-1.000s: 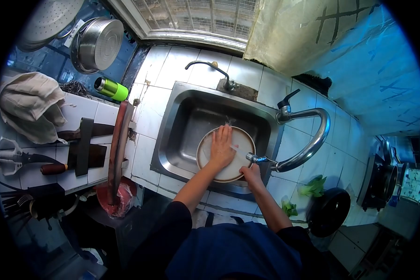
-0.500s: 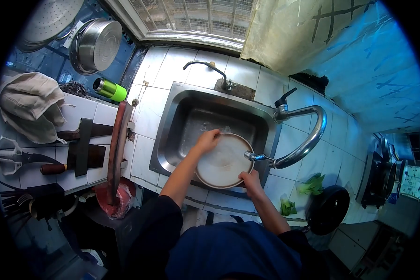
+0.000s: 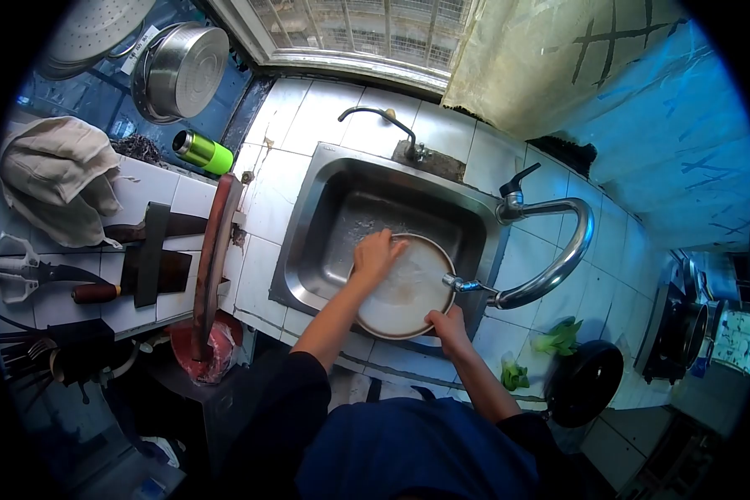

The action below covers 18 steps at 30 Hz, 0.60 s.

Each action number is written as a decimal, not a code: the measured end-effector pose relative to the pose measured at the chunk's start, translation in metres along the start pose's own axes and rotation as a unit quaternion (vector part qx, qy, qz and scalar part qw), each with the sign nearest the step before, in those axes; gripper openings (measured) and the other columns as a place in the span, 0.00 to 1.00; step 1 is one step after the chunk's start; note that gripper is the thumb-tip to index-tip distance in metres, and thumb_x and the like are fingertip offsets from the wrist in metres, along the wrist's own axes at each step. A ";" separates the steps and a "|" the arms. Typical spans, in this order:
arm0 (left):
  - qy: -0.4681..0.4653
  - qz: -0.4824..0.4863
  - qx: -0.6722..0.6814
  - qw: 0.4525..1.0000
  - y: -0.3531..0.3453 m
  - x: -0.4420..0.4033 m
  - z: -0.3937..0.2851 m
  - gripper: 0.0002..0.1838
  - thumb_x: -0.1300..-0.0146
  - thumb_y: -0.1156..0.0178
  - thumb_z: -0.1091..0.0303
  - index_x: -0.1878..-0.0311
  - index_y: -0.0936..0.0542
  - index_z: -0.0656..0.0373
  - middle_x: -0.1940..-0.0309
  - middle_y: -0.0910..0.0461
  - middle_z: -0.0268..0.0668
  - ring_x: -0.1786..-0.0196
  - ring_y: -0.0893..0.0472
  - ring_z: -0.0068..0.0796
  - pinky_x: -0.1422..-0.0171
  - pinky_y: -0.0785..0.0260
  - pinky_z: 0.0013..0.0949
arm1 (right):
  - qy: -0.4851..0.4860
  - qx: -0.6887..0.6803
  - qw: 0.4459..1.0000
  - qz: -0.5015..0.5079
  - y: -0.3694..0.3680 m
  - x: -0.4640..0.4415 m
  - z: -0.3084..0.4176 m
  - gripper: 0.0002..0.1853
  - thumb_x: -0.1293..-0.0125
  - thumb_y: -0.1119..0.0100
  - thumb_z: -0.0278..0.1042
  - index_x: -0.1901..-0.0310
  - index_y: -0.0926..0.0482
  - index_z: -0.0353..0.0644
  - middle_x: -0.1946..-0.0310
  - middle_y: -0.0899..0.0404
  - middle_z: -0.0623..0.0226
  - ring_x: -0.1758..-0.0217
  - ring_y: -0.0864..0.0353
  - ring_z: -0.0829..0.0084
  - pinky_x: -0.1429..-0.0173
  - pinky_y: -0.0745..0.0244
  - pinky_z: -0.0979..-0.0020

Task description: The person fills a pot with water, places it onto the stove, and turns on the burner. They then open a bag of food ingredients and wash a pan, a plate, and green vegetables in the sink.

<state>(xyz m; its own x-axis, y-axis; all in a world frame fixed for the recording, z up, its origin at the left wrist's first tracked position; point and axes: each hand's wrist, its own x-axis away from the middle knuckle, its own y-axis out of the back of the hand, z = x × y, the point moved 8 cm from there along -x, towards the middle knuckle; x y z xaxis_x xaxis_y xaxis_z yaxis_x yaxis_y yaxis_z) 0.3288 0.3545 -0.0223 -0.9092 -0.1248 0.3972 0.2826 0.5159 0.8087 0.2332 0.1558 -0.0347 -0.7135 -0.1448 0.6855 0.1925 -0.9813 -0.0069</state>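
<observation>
A round white plate [image 3: 412,287] with a brown rim is tilted over the near right part of the steel sink [image 3: 308,175]. My right hand [image 3: 449,327] grips its lower right rim, thumb on top and the other fingers out of sight beneath. My left hand [image 3: 377,257] lies at the plate's upper left, fingers stretched out over its surface near the edge. The tip of the curved faucet [image 3: 558,265] reaches over the plate's right side. Small splashes show in the sink behind the plate.
Green leaves [image 3: 560,337] and a black pan [image 3: 587,382] lie on the right counter. A second thin tap [image 3: 383,114] stands behind the sink. On the left are a wooden board on edge [image 3: 210,267], a cleaver [image 3: 168,273], scissors [image 3: 25,268] and a green bottle [image 3: 204,152].
My left hand has shifted from the plate's top edge, with fingers now spread further over its surface. My right hand keeps its hold on the rim. The whole view has shifted slightly.
</observation>
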 end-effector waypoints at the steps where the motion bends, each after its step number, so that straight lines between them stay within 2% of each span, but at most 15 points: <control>1: 0.000 0.002 0.000 1.000 -0.009 0.002 -0.011 0.23 0.42 0.49 0.51 0.50 0.27 0.58 0.58 0.24 0.46 0.53 0.25 0.43 0.49 0.34 0.44 | -0.001 0.000 1.000 -0.001 -0.001 -0.002 0.001 0.20 0.55 0.52 0.21 0.56 0.32 0.23 0.68 0.25 0.54 0.72 0.22 0.65 0.70 0.24 0.71; 2: -0.063 -0.140 -0.049 0.987 0.001 0.008 -0.034 0.23 0.41 0.50 0.55 0.46 0.30 0.57 0.50 0.30 0.48 0.45 0.31 0.44 0.43 0.40 0.47 | -0.014 0.007 1.000 0.012 -0.005 -0.003 0.005 0.20 0.55 0.51 0.21 0.57 0.31 0.24 0.68 0.25 0.55 0.72 0.22 0.66 0.69 0.24 0.71; 3: -0.124 -0.277 -0.098 0.948 0.013 0.022 -0.057 0.24 0.40 0.52 0.58 0.41 0.34 0.56 0.41 0.37 0.50 0.37 0.38 0.46 0.37 0.46 0.50 | -0.026 0.013 0.999 0.025 -0.010 -0.004 0.009 0.19 0.56 0.51 0.21 0.58 0.31 0.25 0.68 0.25 0.56 0.71 0.23 0.67 0.68 0.24 0.71; 4: -0.123 -0.276 -0.097 0.948 0.008 0.024 -0.064 0.24 0.40 0.52 0.58 0.41 0.34 0.56 0.41 0.37 0.50 0.37 0.38 0.46 0.37 0.46 0.50 | -0.027 0.013 0.999 0.025 -0.014 -0.003 0.013 0.19 0.56 0.51 0.21 0.58 0.31 0.25 0.68 0.25 0.56 0.71 0.23 0.67 0.68 0.24 0.71; 6: -0.187 -0.173 0.019 0.967 -0.005 0.026 -0.083 0.26 0.40 0.53 0.64 0.37 0.40 0.55 0.34 0.51 0.49 0.31 0.54 0.49 0.32 0.60 0.53 | -0.059 0.004 0.998 0.005 -0.016 -0.002 0.015 0.23 0.58 0.49 0.22 0.54 0.29 0.29 0.66 0.24 0.56 0.62 0.23 0.67 0.61 0.29 0.71; 7: -0.185 -0.173 0.018 0.967 -0.009 0.029 -0.081 0.26 0.40 0.53 0.64 0.37 0.40 0.55 0.34 0.51 0.49 0.31 0.54 0.49 0.32 0.60 0.53 | -0.060 0.005 0.998 0.007 -0.015 -0.005 0.016 0.23 0.58 0.49 0.22 0.54 0.29 0.29 0.66 0.24 0.56 0.62 0.23 0.67 0.61 0.29 0.71; 10: -0.351 -0.084 0.160 0.919 -0.020 0.048 -0.096 0.26 0.44 0.50 0.69 0.40 0.37 0.55 0.36 0.47 0.50 0.33 0.48 0.54 0.33 0.54 0.52 | -0.001 -0.012 1.000 0.029 -0.016 -0.013 0.032 0.28 0.57 0.50 0.21 0.47 0.33 0.33 0.63 0.25 0.57 0.63 0.23 0.66 0.67 0.27 0.70; 11: -0.350 -0.082 0.159 0.919 -0.015 0.049 -0.095 0.26 0.44 0.50 0.69 0.40 0.37 0.55 0.36 0.47 0.50 0.33 0.48 0.54 0.33 0.54 0.52 | -0.002 -0.013 0.999 0.029 -0.017 -0.012 0.038 0.28 0.57 0.50 0.21 0.47 0.33 0.33 0.63 0.25 0.57 0.63 0.23 0.66 0.67 0.27 0.70; 13: -0.430 -0.065 0.072 0.898 -0.009 0.053 -0.105 0.24 0.47 0.46 0.67 0.43 0.33 0.55 0.39 0.41 0.49 0.35 0.44 0.52 0.34 0.51 0.49 | 0.019 0.018 1.000 0.012 -0.016 -0.006 0.053 0.22 0.55 0.52 0.19 0.53 0.33 0.31 0.65 0.28 0.58 0.67 0.24 0.68 0.63 0.27 0.72; 14: -0.430 -0.065 0.072 0.898 -0.005 0.046 -0.105 0.24 0.47 0.46 0.67 0.43 0.33 0.55 0.39 0.41 0.49 0.35 0.44 0.52 0.34 0.51 0.49 | 0.019 0.018 1.000 0.011 -0.015 -0.009 0.049 0.22 0.55 0.52 0.19 0.53 0.33 0.31 0.65 0.28 0.58 0.67 0.24 0.68 0.63 0.27 0.72; 16: -0.474 -0.008 0.014 0.880 -0.007 0.036 -0.108 0.23 0.47 0.44 0.64 0.46 0.31 0.54 0.43 0.36 0.47 0.37 0.40 0.48 0.33 0.51 0.46 | 0.042 0.087 0.995 -0.005 -0.011 -0.017 0.041 0.19 0.55 0.52 0.20 0.56 0.31 0.29 0.67 0.27 0.60 0.68 0.24 0.69 0.66 0.29 0.72; 18: -0.460 -0.001 -0.008 0.888 -0.006 0.019 -0.101 0.23 0.47 0.44 0.62 0.46 0.31 0.55 0.45 0.35 0.46 0.39 0.38 0.46 0.32 0.52 0.46 | 0.011 0.064 0.998 -0.001 -0.008 -0.011 0.048 0.17 0.54 0.52 0.21 0.58 0.30 0.29 0.69 0.27 0.61 0.69 0.24 0.70 0.67 0.30 0.72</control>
<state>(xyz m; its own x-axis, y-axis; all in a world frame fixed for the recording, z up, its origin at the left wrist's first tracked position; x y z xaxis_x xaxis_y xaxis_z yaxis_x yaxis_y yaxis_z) 0.3405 0.2638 0.0244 -0.7730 0.6227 -0.1211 0.2777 0.5039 0.8179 0.2717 0.1710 -0.0069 -0.7276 -0.1475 0.6700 0.2748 -0.9575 0.0876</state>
